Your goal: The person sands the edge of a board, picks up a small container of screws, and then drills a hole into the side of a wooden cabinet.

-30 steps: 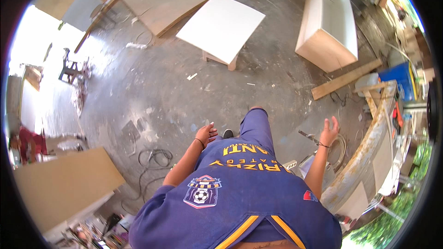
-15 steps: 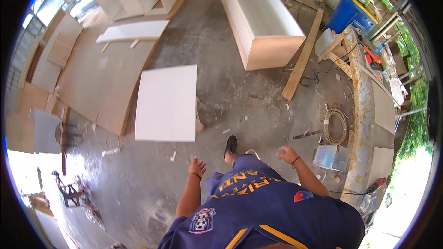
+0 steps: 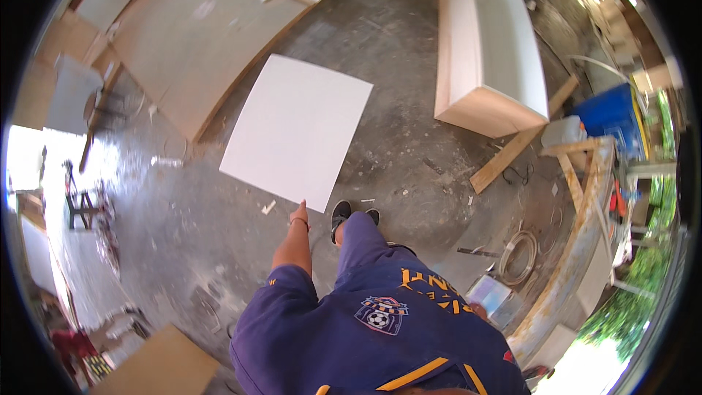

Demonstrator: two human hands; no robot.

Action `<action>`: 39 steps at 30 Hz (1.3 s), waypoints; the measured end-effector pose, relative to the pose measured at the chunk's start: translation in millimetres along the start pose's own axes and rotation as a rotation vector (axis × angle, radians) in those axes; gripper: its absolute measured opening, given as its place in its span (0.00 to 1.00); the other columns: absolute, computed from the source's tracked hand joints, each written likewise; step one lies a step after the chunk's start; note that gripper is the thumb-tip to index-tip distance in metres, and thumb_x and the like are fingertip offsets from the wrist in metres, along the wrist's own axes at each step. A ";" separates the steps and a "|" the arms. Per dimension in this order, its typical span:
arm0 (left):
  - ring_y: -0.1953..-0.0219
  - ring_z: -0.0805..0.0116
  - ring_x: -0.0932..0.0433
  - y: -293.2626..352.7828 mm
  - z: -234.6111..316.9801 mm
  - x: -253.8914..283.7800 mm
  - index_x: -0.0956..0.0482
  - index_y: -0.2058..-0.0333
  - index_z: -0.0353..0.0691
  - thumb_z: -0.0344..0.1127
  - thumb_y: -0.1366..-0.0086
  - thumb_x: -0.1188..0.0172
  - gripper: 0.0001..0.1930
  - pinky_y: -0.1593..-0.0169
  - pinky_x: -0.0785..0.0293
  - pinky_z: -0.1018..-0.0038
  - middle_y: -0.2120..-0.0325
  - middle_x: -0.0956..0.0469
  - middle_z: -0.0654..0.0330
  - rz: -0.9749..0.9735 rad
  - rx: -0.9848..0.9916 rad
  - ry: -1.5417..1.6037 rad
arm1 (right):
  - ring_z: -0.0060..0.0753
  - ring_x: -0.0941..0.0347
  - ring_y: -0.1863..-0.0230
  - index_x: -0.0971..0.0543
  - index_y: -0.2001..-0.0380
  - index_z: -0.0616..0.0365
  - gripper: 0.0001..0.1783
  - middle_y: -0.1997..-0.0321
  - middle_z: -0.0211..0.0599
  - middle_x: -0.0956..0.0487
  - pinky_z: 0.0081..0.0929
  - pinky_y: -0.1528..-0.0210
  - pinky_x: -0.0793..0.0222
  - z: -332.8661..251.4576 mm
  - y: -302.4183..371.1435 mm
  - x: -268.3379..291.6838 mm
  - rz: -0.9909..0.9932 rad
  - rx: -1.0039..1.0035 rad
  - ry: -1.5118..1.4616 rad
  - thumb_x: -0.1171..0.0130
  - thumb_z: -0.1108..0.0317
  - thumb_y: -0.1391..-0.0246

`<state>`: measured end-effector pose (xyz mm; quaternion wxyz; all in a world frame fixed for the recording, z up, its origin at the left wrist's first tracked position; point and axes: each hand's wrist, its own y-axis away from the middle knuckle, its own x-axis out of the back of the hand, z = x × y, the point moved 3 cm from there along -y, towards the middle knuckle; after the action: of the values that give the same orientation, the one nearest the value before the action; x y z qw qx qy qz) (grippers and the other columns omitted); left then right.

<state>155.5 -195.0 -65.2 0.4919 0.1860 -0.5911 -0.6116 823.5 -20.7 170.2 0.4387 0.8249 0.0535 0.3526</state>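
A white rectangular panel (image 3: pixel 296 132) lies turned at an angle in front of me. My left hand (image 3: pixel 300 214) reaches to its near edge, close to the near corner, with the fingers stretched forward. Whether the fingertips touch the panel or only overlap it in view, I cannot tell. Of my right hand (image 3: pixel 479 311) just a sliver of skin shows past my shirt, beside a light-coloured box (image 3: pixel 491 294); its fingers are hidden.
A long open cabinet box (image 3: pixel 491 113) stands at the far right, by a wooden plank (image 3: pixel 504 161). A large brown board (image 3: pixel 183 66) fills the far left. Coiled cable (image 3: pixel 518 257) and a workbench (image 3: pixel 578 256) are on my right. Behind left is another board (image 3: pixel 157 366).
My view has turned and I have come nearer the white panel. My left hand has moved up to its near edge. My right hand has dropped back, mostly behind my shirt.
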 end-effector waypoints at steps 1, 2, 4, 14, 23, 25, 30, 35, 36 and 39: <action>0.58 0.56 0.28 0.2 0.9 -2.3 0.31 0.46 0.40 0.65 0.49 0.41 0.39 0.63 0.26 0.58 0.53 0.29 0.52 -0.020 0.006 -0.018 | 0.29 0.22 0.72 0.28 0.58 0.61 0.16 0.70 0.35 0.22 0.24 0.77 0.30 8.8 9.5 5.0 -0.009 -0.080 0.043 0.43 0.64 0.48; 0.57 0.53 0.27 5.1 -0.6 -8.6 0.31 0.47 0.37 0.64 0.48 0.41 0.40 0.64 0.25 0.59 0.52 0.29 0.49 -0.047 0.013 -0.040 | 0.29 0.22 0.72 0.28 0.58 0.61 0.16 0.71 0.35 0.22 0.24 0.77 0.30 6.5 17.8 7.3 -0.008 -0.128 0.073 0.43 0.64 0.48; 0.57 0.51 0.26 4.8 -7.1 -9.6 0.31 0.47 0.34 0.64 0.48 0.42 0.40 0.66 0.24 0.61 0.51 0.29 0.47 -0.025 -0.013 -0.046 | 0.29 0.22 0.73 0.28 0.57 0.61 0.16 0.71 0.36 0.22 0.23 0.77 0.31 -15.3 30.1 -1.9 -0.031 -0.155 0.104 0.44 0.65 0.47; 0.45 0.51 0.31 48.2 -54.0 -11.4 0.36 0.43 0.34 0.59 0.45 0.42 0.40 0.41 0.38 0.65 0.49 0.30 0.41 -0.161 -0.304 -0.512 | 0.27 0.23 0.74 0.29 0.55 0.61 0.17 0.71 0.39 0.22 0.18 0.77 0.32 -196.8 15.7 -80.8 -0.279 0.388 0.078 0.42 0.68 0.47; 0.41 0.50 0.35 151.1 -54.7 92.2 0.34 0.45 0.30 0.61 0.45 0.44 0.41 0.40 0.40 0.66 0.45 0.34 0.42 -0.025 -0.321 -0.194 | 0.32 0.24 0.61 0.23 0.59 0.62 0.18 0.65 0.33 0.21 0.30 0.57 0.30 -195.3 -81.3 -179.4 -0.636 0.708 0.655 0.35 0.67 0.55; 0.42 0.51 0.34 160.2 -97.1 114.7 0.32 0.46 0.30 0.61 0.45 0.44 0.39 0.40 0.38 0.66 0.46 0.32 0.42 0.073 -0.268 -0.045 | 0.31 0.24 0.65 0.24 0.57 0.62 0.18 0.66 0.35 0.21 0.30 0.61 0.29 -241.4 -46.6 -183.8 -0.737 0.659 0.666 0.37 0.70 0.53; 0.45 0.48 0.31 201.6 -170.3 121.9 0.26 0.53 0.29 0.62 0.47 0.45 0.38 0.43 0.35 0.66 0.51 0.28 0.42 0.154 -0.114 -0.106 | 0.29 0.24 0.76 0.31 0.52 0.61 0.17 0.70 0.35 0.25 0.24 0.76 0.30 -333.8 -69.4 -186.0 -0.583 0.442 0.355 0.46 0.76 0.47; 0.49 0.49 0.27 149.7 -316.0 118.5 0.24 0.55 0.31 0.61 0.49 0.43 0.36 0.46 0.33 0.66 0.54 0.25 0.44 0.193 0.044 -0.160 | 0.30 0.23 0.76 0.30 0.54 0.62 0.14 0.69 0.35 0.25 0.21 0.77 0.31 -386.9 -23.6 -223.9 -0.669 0.506 0.249 0.49 0.75 0.45; 0.50 0.50 0.27 142.1 -334.3 124.0 0.24 0.55 0.32 0.61 0.50 0.42 0.35 0.46 0.32 0.67 0.55 0.24 0.45 0.200 0.092 -0.131 | 0.30 0.23 0.76 0.30 0.55 0.62 0.14 0.68 0.35 0.25 0.21 0.77 0.31 -394.0 -16.4 -235.7 -0.714 0.540 0.293 0.49 0.75 0.45; 0.50 0.52 0.26 124.9 -342.1 126.9 0.23 0.54 0.35 0.58 0.53 0.38 0.35 0.47 0.32 0.67 0.54 0.24 0.47 0.216 0.087 -0.071 | 0.30 0.23 0.76 0.29 0.56 0.63 0.13 0.68 0.35 0.25 0.21 0.77 0.30 -414.5 -3.5 -271.0 -0.788 0.630 0.373 0.48 0.75 0.46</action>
<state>423.3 -461.2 13.6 0.5250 0.1205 -0.6507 -0.5352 361.7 158.0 174.5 0.2520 0.7573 0.5393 0.2685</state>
